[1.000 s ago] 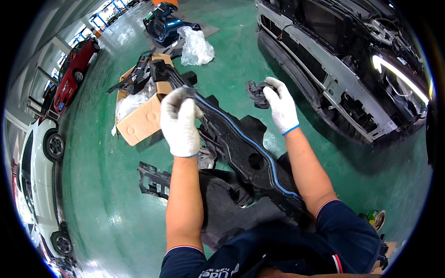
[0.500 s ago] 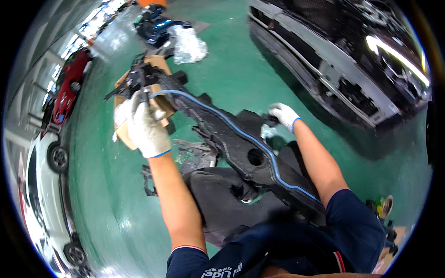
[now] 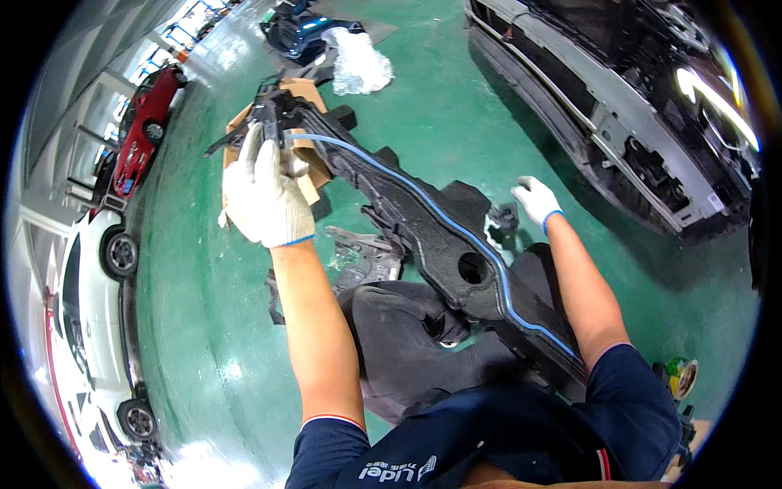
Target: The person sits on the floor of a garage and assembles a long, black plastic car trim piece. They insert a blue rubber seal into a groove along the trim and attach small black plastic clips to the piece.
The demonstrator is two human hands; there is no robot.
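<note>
A long black plastic car panel point(image 3: 423, 220) with a blue line along it lies across my lap and reaches toward the far left. My left hand point(image 3: 265, 191), in a white glove, grips the panel's far end and holds it up. My right hand point(image 3: 533, 200), also gloved, is low at the panel's right side and closes on a small dark part point(image 3: 503, 218) there.
A cardboard box point(image 3: 303, 175) lies under the panel's far end. Black trim pieces point(image 3: 358, 253) lie on the green floor. A car front without bumper point(image 3: 619, 122) stands at the right. Red point(image 3: 142, 134) and white point(image 3: 90, 285) cars stand left. Tape rolls point(image 3: 680, 375) sit right.
My left hand has slid out along the panel toward its far left end. My right hand has dropped down to the panel's right side with the small dark part.
</note>
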